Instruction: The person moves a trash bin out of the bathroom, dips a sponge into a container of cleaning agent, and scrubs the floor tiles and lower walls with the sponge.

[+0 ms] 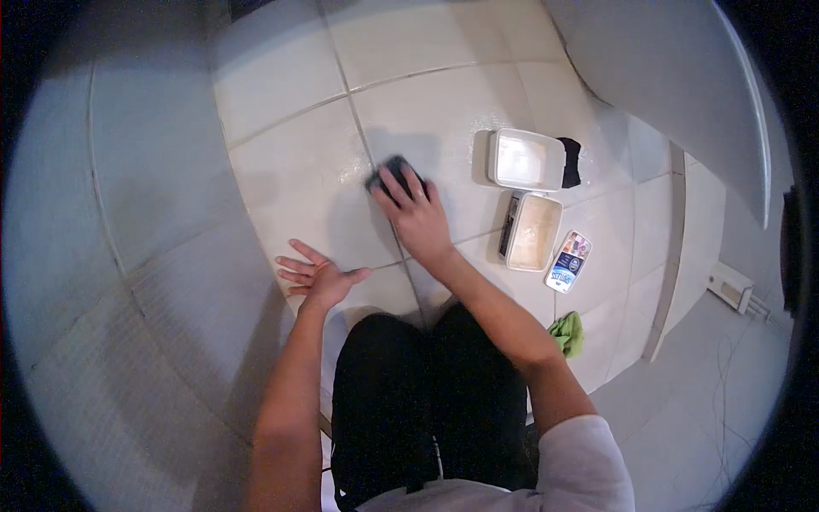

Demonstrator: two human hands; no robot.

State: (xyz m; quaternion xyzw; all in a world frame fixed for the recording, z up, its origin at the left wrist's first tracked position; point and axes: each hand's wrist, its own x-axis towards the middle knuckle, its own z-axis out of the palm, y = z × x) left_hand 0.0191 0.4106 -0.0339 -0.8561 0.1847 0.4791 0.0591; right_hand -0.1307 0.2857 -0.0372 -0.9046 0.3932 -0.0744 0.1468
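My right hand [414, 215] presses down on a black scrubbing pad [394, 164], its fingers curled over the top. The pad lies on pale tiles [299, 183] across a dark grout line; wet, shiny patches show near it. Lower and to the left, my left hand [320, 277] has its fingers spread and holds nothing. It is by the left edge of the tiles; whether it touches them I cannot tell.
To the right stand two white tubs [529, 160], [536, 230], with a black piece [572, 163] beside the farther one. A printed white lid or packet [569, 261] and a green cloth [566, 334] lie nearer. A white power strip [730, 286] with cables is far right.
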